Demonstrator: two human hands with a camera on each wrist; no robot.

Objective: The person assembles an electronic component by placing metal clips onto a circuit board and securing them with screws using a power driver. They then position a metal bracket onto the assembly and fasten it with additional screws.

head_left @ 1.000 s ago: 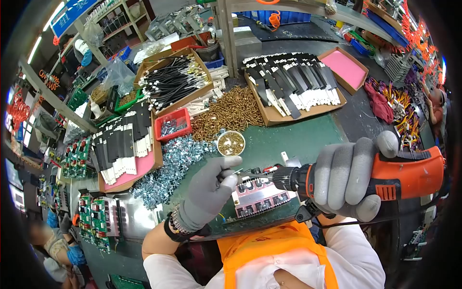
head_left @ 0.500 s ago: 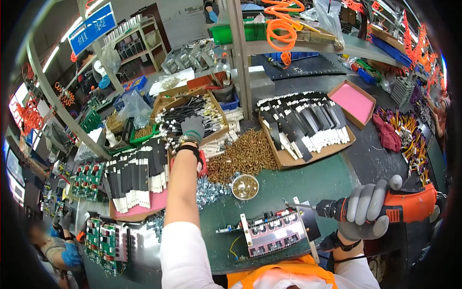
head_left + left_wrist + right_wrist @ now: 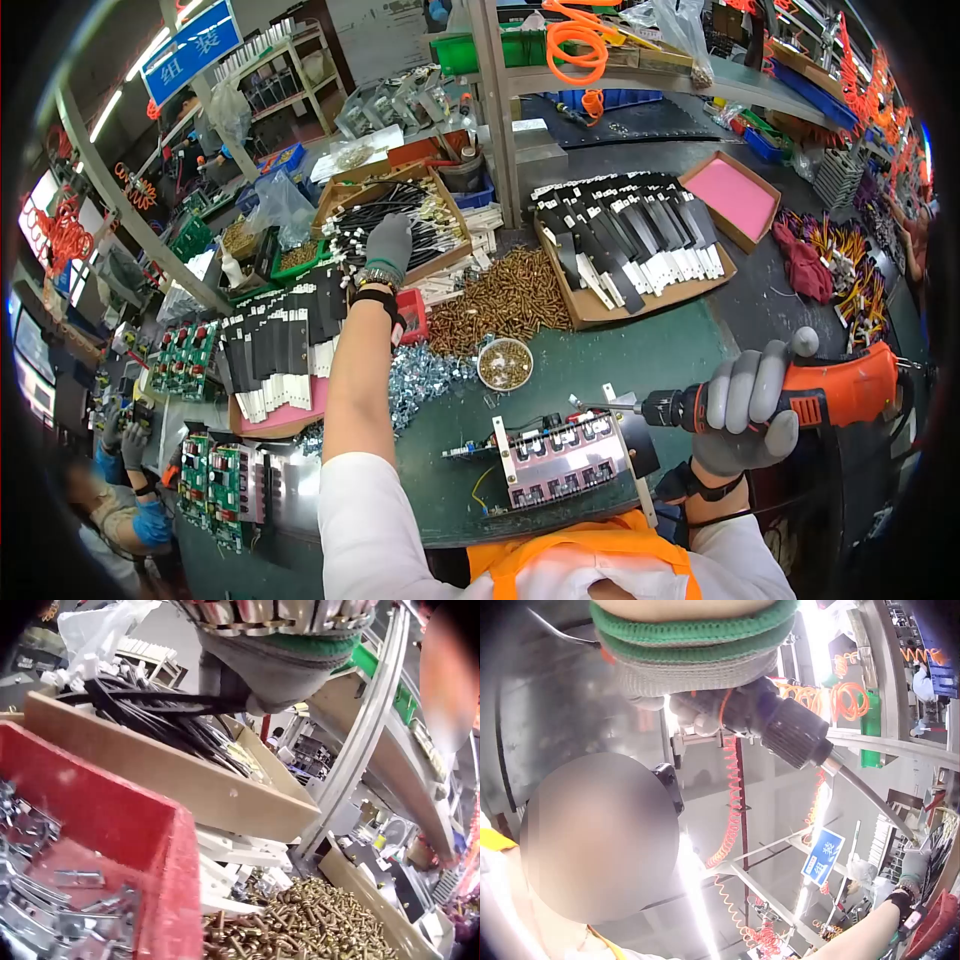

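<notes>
My left hand (image 3: 390, 243), in a grey glove, is in the cardboard box of black cables (image 3: 345, 235) with white ends. In the left wrist view, black cables (image 3: 172, 702) run into the fingers of that hand, which pinch them. My right hand (image 3: 748, 405), also gloved, grips an orange electric screwdriver (image 3: 845, 388). Its long bit points left, with a small shiny piece (image 3: 575, 400) at the tip. Below the bit, a board assembly (image 3: 560, 462) with a metal plate and rows of black components lies on the green mat (image 3: 440, 415).
A heap of brass screws (image 3: 510, 295), a small dish of screws (image 3: 505, 364) and a pile of silver clips (image 3: 425, 375) lie mid-table. A red bin (image 3: 169, 862) holds metal clips. Boxes of black-and-white strips (image 3: 630, 245) stand behind; a metal post (image 3: 497, 130) rises there.
My left hand has left the screwdriver's bit and reached forward into the cable box. My right hand has lowered the screwdriver, drawing it back to the right, away from over the board assembly.
</notes>
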